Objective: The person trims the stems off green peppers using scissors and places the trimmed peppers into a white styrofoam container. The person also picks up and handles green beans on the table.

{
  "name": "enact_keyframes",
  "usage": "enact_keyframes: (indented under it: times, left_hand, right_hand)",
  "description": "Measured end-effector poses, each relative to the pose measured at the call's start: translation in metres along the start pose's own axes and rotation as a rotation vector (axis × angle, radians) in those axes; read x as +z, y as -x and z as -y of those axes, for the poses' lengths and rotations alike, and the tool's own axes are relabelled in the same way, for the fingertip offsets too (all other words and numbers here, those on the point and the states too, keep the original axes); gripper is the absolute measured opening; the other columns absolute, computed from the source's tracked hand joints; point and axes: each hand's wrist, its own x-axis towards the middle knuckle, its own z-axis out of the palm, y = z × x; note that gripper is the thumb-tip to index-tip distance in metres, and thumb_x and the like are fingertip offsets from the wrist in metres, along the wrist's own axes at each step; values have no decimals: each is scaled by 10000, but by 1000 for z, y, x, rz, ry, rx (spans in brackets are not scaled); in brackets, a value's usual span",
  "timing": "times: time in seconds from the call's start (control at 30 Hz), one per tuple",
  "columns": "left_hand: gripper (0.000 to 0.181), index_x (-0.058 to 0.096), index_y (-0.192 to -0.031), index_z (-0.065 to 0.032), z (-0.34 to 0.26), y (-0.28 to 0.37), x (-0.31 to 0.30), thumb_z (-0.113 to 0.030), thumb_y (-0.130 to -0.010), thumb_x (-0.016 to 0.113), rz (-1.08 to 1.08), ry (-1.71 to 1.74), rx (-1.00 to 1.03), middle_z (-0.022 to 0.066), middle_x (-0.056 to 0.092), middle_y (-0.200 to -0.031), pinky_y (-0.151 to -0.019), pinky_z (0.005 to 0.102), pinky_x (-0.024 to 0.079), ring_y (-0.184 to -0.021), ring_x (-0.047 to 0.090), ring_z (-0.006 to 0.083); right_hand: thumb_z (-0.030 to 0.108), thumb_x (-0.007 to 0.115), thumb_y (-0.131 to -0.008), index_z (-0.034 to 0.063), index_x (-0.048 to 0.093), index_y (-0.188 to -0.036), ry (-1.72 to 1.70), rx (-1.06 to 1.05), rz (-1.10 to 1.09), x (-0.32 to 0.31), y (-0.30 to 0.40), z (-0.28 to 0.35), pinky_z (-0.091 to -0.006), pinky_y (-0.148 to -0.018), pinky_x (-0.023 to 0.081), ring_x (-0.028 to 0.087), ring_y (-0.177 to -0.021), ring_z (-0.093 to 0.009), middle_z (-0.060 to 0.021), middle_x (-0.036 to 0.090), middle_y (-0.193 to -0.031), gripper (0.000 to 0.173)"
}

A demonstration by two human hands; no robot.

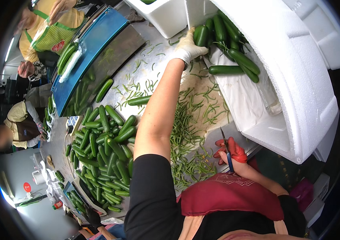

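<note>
My left hand [189, 48], in a whitish glove, reaches into the open side of a white foam box [266, 132] and grips a cucumber [201, 35] at its near end. More cucumbers [220, 28] lie bunched beside it, and one [225, 70] rests crosswise on the white liner [239, 99]. My right hand [233, 153], with red glove material over the fingers, holds a pair of dark-handled scissors [226, 147], blades pointing away from me. Cut green stems [185, 129] are scattered over the metal table [122, 72] between my hands and beyond.
A large heap of cucumbers [107, 156] lies left of my arm. Behind it stands a blue-topped raised shelf [90, 54] holding a few cucumbers. A second foam box [167, 18] is at the top. Other people work across the table and at lower left, where a tray holds cucumbers [75, 199].
</note>
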Motion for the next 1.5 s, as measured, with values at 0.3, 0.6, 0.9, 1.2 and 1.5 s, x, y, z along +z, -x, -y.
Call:
enact_keyframes:
  times: [0.3, 0.6, 0.9, 1.2, 1.5]
  left_hand:
    - [768, 352, -1316, 3, 20, 24, -22, -155, -670, 735, 112, 537, 82, 163, 583, -1062, -832, 348, 480, -925, 597, 233]
    - [692, 457, -1250, -61, -1, 204, -10, -510, -747, 610, 115, 2270, -245, 175, 517, -1219, -997, 578, 314, -1138, 473, 395]
    - [462, 553, -1017, -69, -46, 277, 3, -420, -749, 689, -297, 2488, -537, 121, 588, -1014, -963, 511, 420, -958, 555, 296]
    - [439, 541, -921, -82, -55, 288, 8, -480, -771, 650, -393, 2342, -618, 84, 562, -911, -821, 427, 465, -864, 536, 256]
    - [438, 560, -941, -90, -53, 294, 20, -496, -791, 628, -286, 2244, -541, 78, 578, -933, -822, 431, 471, -876, 554, 257]
  right_hand:
    - [45, 533, -865, 25, 470, -1140, 27, -57, 41, 9, 2, 6, -211, -567, 502, 606, -860, -119, -68, 526, -1127, 283]
    - [-17, 569, -783, 10, 509, -1148, 902, -833, -227, 2, -31, 16, -331, -643, 462, 591, -758, -241, -117, 603, -919, 371]
    - [-47, 581, -775, 8, 553, -1123, 1154, -1213, -367, 0, -58, 11, -333, -664, 445, 570, -743, -277, -152, 607, -1046, 353]
    - [-59, 614, -759, 35, 654, -985, 780, -1121, -310, 5, -45, 10, -310, -524, 443, 571, -582, -262, -122, 624, -748, 248]
    - [-52, 576, -745, -1, 628, -1004, 1156, -1079, -291, 18, -27, 27, -358, -589, 431, 539, -650, -316, -134, 594, -754, 270]
